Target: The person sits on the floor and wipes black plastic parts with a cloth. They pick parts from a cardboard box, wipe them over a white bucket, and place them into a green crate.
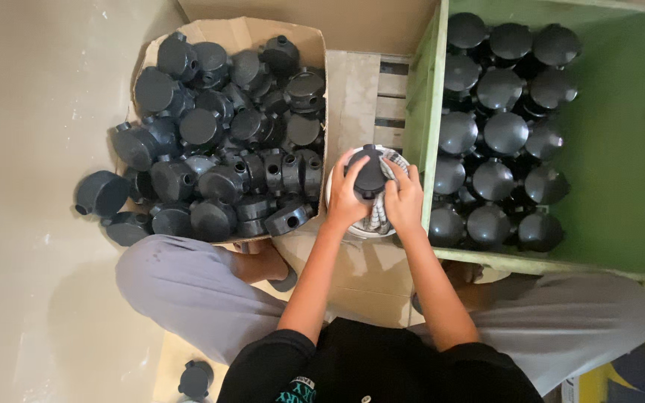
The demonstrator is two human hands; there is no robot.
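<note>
Hands met over the white bowl, left hand and right hand each in a closed grip on one dark round junction box, which likely needed steadying squarely, just left of the green crate.

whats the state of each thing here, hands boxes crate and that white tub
left hand: gripping the dark grey junction box
right hand: gripping the same box
junction box: held over the white tub
cardboard box: open, heaped, parts spilling onto the floor
green crate: open, partly filled with stacked rows
</note>
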